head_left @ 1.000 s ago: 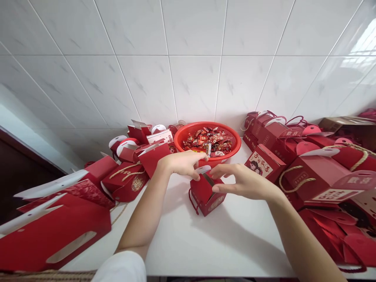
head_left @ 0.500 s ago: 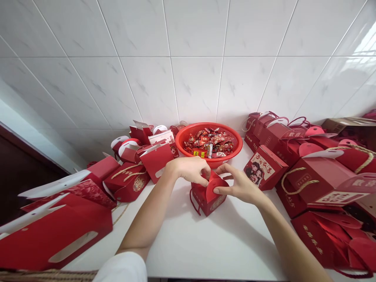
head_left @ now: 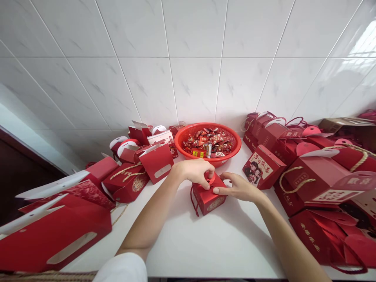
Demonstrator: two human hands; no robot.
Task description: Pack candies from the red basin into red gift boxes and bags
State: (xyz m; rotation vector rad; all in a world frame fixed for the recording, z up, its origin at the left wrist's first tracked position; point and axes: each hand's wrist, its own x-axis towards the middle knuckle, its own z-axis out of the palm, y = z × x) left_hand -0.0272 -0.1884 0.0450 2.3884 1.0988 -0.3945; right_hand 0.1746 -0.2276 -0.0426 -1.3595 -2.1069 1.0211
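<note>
A small red gift box [head_left: 210,200] stands on the white table, a dark red cord handle [head_left: 194,201] hanging at its left side. My left hand [head_left: 196,172] bends over its top, thumb and fingers closed on the rounded top flap [head_left: 210,179]. From the right, my right hand [head_left: 239,188] grips the same box, its thumb on the top and its fingers toward the far side, where their tips are partly hidden. Just behind the box is a red plastic basket [head_left: 235,150] holding wrapped sweets [head_left: 210,141].
Red boxes with rope handles [head_left: 126,182] and bigger red boxes [head_left: 64,231] line the left. More are piled at the right [head_left: 320,180], beside a box with a printed couple [head_left: 263,168]. A cardboard box [head_left: 349,127] stands at the far right. Behind rises a tiled wall [head_left: 196,86].
The top flaps that stood up between my hands now lie flatter on the box. My left hand has shifted slightly right and down; my right hand remains at the box's right side.
</note>
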